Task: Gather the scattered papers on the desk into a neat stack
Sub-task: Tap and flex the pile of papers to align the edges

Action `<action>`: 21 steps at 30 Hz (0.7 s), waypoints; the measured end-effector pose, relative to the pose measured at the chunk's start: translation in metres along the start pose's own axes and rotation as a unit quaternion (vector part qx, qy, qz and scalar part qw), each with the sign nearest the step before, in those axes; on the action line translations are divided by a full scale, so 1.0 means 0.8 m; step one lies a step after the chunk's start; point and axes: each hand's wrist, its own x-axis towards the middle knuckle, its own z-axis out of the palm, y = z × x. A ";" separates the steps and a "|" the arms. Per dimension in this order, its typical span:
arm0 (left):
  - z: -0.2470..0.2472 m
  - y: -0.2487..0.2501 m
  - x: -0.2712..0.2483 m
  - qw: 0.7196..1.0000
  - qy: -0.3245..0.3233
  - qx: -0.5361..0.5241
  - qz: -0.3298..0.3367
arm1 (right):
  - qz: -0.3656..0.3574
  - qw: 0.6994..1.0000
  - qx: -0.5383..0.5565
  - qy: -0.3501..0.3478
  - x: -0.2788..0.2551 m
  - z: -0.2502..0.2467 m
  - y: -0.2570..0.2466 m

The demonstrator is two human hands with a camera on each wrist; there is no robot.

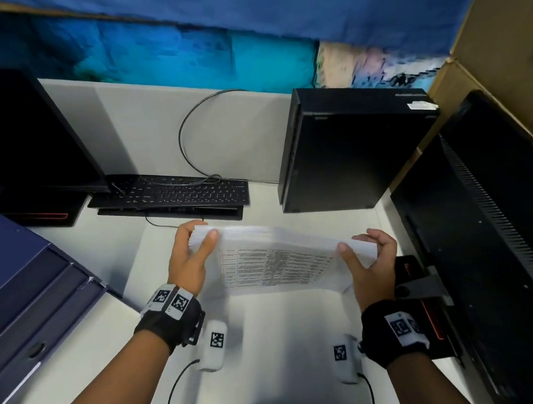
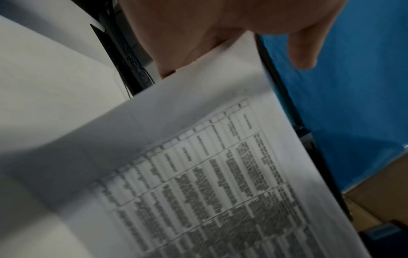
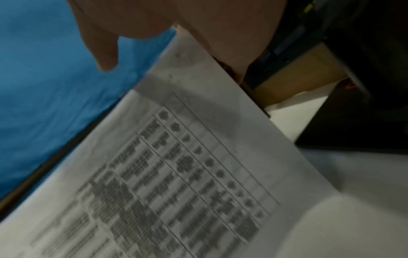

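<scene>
A stack of white papers [image 1: 278, 260] with a printed table on the top sheet stands on its long edge, tilted, over the white desk [image 1: 273, 334]. My left hand [image 1: 194, 246] grips its left end, thumb on the front and fingers behind. At the other end my right hand [image 1: 363, 250] holds the stack the same way. The left wrist view shows the printed sheet [image 2: 220, 165] running away from my left hand [image 2: 220, 34]. In the right wrist view the same sheet [image 3: 176, 174] is blurred below my right hand [image 3: 198, 26].
A black keyboard [image 1: 177, 192] with a looping cable lies just behind the papers. A black computer tower [image 1: 349, 149] stands back right, monitors at far left [image 1: 11, 131] and right [image 1: 512, 240]. Blue binders [image 1: 13, 290] fill the left edge.
</scene>
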 end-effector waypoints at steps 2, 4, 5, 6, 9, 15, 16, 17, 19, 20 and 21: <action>0.009 0.009 0.005 0.999 0.035 0.008 0.035 | 0.002 0.999 0.001 0.035 0.004 0.004 -0.010; 0.013 0.006 0.012 0.997 0.058 0.033 0.034 | 0.024 0.998 -0.012 0.059 0.005 0.009 -0.015; 0.013 0.004 0.013 0.997 0.064 0.040 0.031 | 0.028 0.997 -0.027 0.062 0.005 0.011 -0.013; 0.013 0.003 0.011 0.997 0.067 0.036 0.028 | 0.030 0.997 -0.037 0.066 0.004 0.011 -0.012; 0.012 0.006 0.008 0.997 0.073 0.015 0.016 | 0.036 0.996 -0.033 0.075 0.004 0.012 -0.010; 0.012 0.003 0.009 0.997 0.079 0.025 0.005 | 0.040 0.995 -0.049 0.083 0.006 0.008 -0.006; 0.013 0.004 0.008 0.997 0.076 0.027 0.007 | 0.037 0.995 -0.052 0.082 0.006 0.007 -0.007; 0.013 0.005 0.008 0.997 0.074 0.027 0.006 | 0.034 0.995 -0.052 0.081 0.006 0.008 -0.007; 0.010 0.007 0.005 0.999 0.053 0.008 0.011 | 0.031 0.995 -0.057 0.080 0.007 0.008 -0.009; 0.007 0.005 0.004 0.999 0.028 -0.012 0.020 | 0.031 0.995 -0.058 0.079 0.007 0.008 -0.010; 0.002 0.002 0.002 0.999 -0.004 -0.035 0.031 | 0.030 0.995 -0.060 0.079 0.008 0.009 -0.011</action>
